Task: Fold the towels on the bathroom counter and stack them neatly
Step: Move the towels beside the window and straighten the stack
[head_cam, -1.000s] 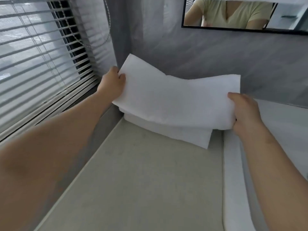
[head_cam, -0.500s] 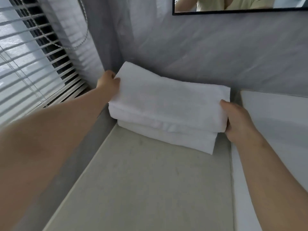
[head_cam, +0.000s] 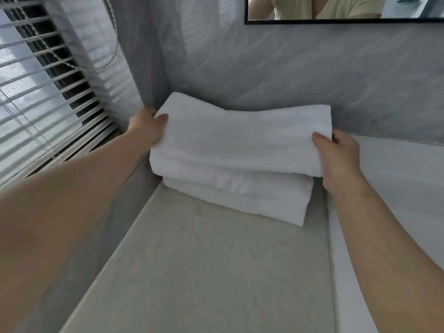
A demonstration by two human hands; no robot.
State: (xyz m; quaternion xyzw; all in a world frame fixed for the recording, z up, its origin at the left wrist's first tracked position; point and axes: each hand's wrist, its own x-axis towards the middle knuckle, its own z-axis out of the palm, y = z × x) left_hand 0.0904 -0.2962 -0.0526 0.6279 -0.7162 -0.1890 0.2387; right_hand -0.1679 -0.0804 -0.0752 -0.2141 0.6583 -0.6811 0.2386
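Top towel [head_cam: 240, 140] sits on the folded white stack [head_cam: 240, 205] in the back left corner of the counter [head_cam: 204, 272], against the wall. Both of my hands hold it: left hand [head_cam: 146, 128] grips the left end, right hand [head_cam: 341, 159] the right end, thumbs on top, other fingers mostly hidden. It overhangs the stack on both sides. Blinds [head_cam: 48, 92] at left, mirror [head_cam: 336, 20] above.
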